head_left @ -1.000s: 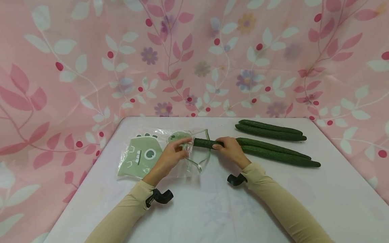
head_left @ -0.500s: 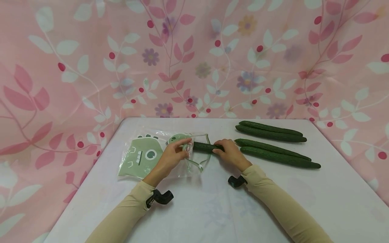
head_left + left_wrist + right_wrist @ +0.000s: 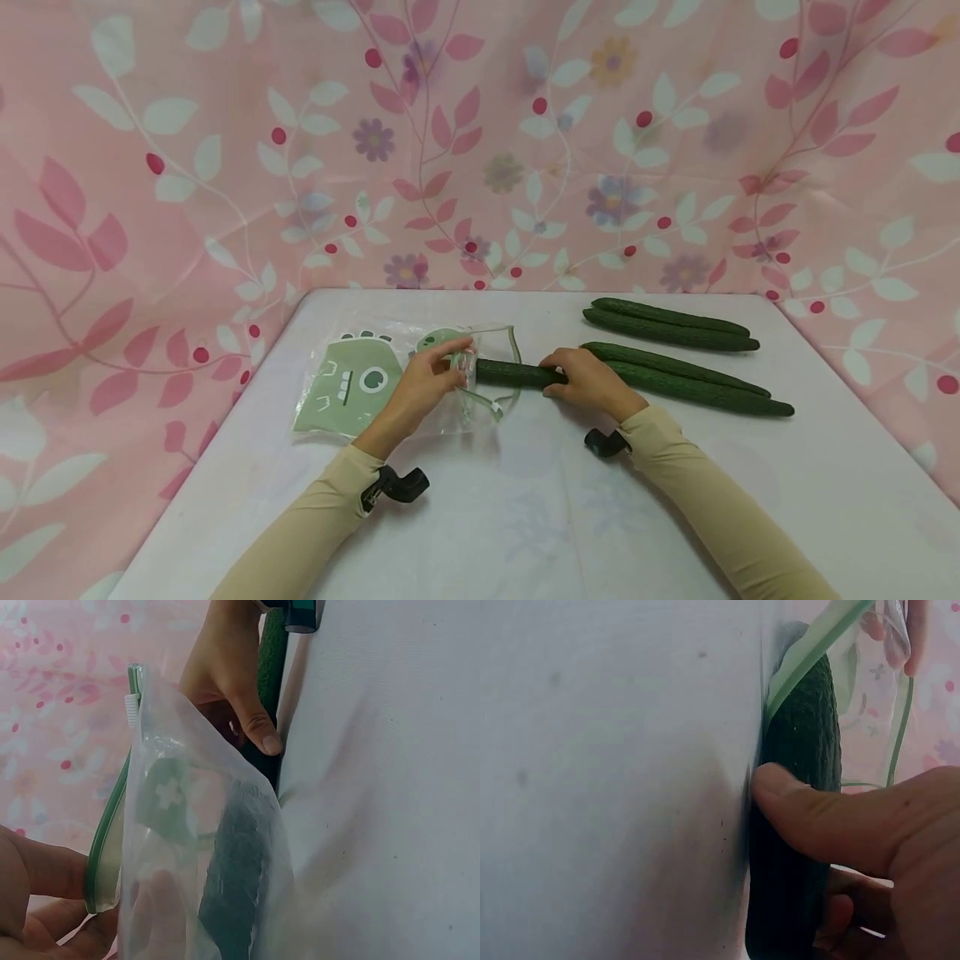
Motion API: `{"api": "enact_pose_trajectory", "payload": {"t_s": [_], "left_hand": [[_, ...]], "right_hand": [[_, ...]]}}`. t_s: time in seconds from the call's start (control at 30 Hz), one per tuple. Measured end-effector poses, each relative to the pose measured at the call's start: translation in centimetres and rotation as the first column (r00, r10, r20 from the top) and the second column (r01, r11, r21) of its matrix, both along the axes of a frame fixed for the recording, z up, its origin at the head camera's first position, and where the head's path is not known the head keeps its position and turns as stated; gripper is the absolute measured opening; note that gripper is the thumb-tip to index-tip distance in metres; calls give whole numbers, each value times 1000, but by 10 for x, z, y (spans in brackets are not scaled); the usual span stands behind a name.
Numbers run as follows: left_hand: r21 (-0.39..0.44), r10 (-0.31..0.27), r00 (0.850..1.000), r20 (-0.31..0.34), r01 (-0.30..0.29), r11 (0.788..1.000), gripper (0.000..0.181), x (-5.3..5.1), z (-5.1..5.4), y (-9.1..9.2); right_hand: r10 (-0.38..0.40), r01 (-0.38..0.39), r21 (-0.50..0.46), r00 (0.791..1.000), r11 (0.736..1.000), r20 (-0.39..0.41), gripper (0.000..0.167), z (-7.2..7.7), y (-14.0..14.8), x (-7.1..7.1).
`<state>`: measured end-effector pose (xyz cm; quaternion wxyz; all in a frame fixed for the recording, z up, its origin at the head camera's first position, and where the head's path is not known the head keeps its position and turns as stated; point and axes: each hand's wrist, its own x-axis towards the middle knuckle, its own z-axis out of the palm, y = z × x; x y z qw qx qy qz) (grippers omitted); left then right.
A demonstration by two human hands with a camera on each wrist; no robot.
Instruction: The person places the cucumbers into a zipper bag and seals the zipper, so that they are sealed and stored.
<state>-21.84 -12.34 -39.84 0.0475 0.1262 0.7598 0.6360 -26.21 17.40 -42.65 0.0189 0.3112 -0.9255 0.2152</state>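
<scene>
A clear zip bag (image 3: 322,421) with a green monster print lies on the left of the table, its zip slider (image 3: 132,710) near the opening. My left hand (image 3: 422,385) pinches the edge of the bag's mouth between thumb and fingers. One cucumber (image 3: 510,372) passes through the mouth; in the left wrist view its front part shows dimly through the plastic. My right hand (image 3: 592,382) grips this cucumber by its outer part, the thumb (image 3: 780,784) lying along its side. The fingers behind it are partly hidden.
Beside my right hand lies a pair of cucumbers (image 3: 697,383), side by side. Another pair (image 3: 667,327) lies farther back on the right. The white-covered table (image 3: 525,517) ends at a pink flowered cloth (image 3: 480,150) behind.
My right hand has shifted to the right, and a longer stretch of the cucumber shows between the hands. My left hand has stayed at the bag's mouth.
</scene>
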Motion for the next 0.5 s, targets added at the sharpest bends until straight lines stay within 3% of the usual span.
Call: {"api": "enact_pose_trajectory", "payload": {"t_s": [0.13, 0.3, 0.5], "left_hand": [[14, 5, 1000, 12, -6, 1000, 58, 1, 0, 2], [20, 4, 1000, 30, -4, 1000, 60, 2, 0, 4], [40, 7, 999, 40, -9, 999, 61, 2, 0, 4]], "right_hand": [[38, -42, -42, 996, 998, -86, 37, -4, 1, -2], [30, -50, -99, 979, 994, -200, 29, -2, -6, 1], [1, -28, -100, 966, 995, -257, 29, 2, -20, 5]]}}
